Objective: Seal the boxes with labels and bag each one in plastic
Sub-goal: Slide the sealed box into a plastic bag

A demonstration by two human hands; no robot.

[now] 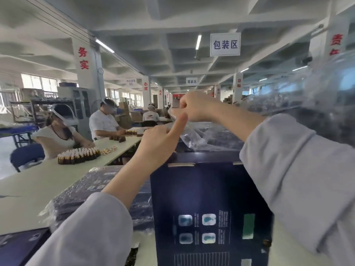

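The dark blue box (201,198) stands upright on the worktop (28,189) right in front of the person, its top edge just under both forearms. A second box (17,244) lies flat at the near left corner. Just past it, a stack of bagged boxes (99,189) sits against or just beside the upright box's left side; cannot tell which. Above the box top, both hands are at the mouth of the clear plastic bag (203,131). The right hand (194,107) grip is a closed pinch on the upper film edge. The left hand (159,139) has its index finger (180,121) straight against the film and the others curled; cannot tell if they hold film. The bag is not yet over the box. Risks: the mouth looks only partly spread, so it likely snags on the box's top corners and bunches or tears. The film looks thin and slick, so a one-sided pinch may slip. The box is tall on a narrow base, so a lopsided downward drag could tip it, probably onto the stack. Crumpled plastic (326,96) crowds the right, near that sleeve, which could catch it. The best room to move looks to be upward and forward-left over the worktop. Farther along, the rows of small bottles (78,155) and the seated people (57,131) are well apart from the work.
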